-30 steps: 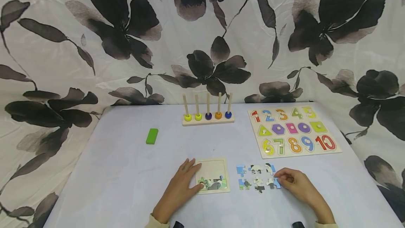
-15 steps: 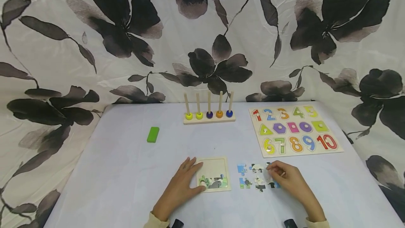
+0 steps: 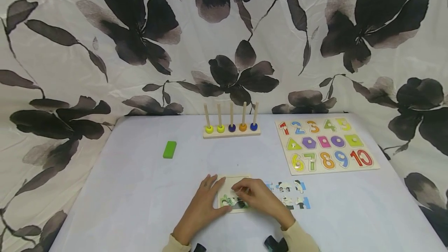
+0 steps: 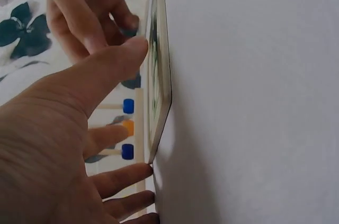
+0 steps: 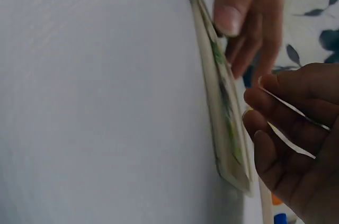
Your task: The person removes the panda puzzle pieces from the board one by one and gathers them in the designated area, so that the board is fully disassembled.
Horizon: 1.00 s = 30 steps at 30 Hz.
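A square wooden puzzle tray [image 3: 241, 176] lies near the table's front, with several panda puzzle pieces [image 3: 225, 200] along its lower part. My left hand [image 3: 204, 201] is spread at its left side, thumb reaching over the lower pieces and straight fingertips at the edge. Over the tray's right half, my right hand [image 3: 259, 197] has its thumb and fingertips drawn together, low above the board. I cannot tell whether a piece is between them. Right of the tray are loose panda pieces [image 3: 284, 186] in two rows, partly hidden by the right hand.
Behind stands a peg rack [image 3: 231, 135] with one coloured bead on each peg. A number and shape board [image 3: 327, 147] lies at the back right. Left of the rack is a green block [image 3: 169, 149]. A floral cloth [image 3: 224, 30] hangs along the table's back edge.
My right hand has moved left from the loose pieces on the right to over the tray. The left hand stays at the tray's left side.
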### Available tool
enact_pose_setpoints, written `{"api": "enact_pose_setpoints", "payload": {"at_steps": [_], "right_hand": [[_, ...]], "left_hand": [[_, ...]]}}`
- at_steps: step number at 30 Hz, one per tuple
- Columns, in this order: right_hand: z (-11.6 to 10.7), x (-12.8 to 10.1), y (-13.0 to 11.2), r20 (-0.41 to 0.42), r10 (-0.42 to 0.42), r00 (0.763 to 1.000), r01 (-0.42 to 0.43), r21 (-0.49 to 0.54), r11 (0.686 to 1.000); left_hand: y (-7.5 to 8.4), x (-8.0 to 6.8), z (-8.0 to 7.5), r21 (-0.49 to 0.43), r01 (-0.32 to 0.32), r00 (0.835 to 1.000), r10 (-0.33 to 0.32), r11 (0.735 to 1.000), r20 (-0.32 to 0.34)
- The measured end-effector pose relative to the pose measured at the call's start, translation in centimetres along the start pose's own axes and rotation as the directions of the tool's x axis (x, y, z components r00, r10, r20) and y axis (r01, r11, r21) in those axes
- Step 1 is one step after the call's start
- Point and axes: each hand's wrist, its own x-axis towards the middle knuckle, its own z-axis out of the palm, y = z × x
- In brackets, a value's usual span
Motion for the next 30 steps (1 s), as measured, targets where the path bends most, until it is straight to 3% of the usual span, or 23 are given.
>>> {"api": "enact_pose_setpoints", "payload": {"at_steps": [6,11,16,30], "right_hand": [[1.5,1.1,0.1,0.042,-0.042,0.998,0.042,-0.009,0.999],[2.0,1.5,0.0,0.033,-0.071,0.997,0.074,-0.098,0.992],[2.3,1.7,0.0,0.038,-0.045,0.998,0.051,-0.179,0.982],[2.5,1.6,-0.2,0.022,-0.055,0.998,0.058,-0.216,0.975]], "left_hand": [[0.1,-0.1,0.2,0.018,-0.015,0.999,0.016,1.000,-0.036],[0.3,0.0,0.2,0.034,-0.010,0.999,0.011,0.999,-0.046],[0.4,0.0,0.4,0.052,-0.016,0.998,0.019,0.999,-0.058],[0.6,0.1,0.9,0.083,-0.035,0.995,0.042,0.996,-0.091]]}}
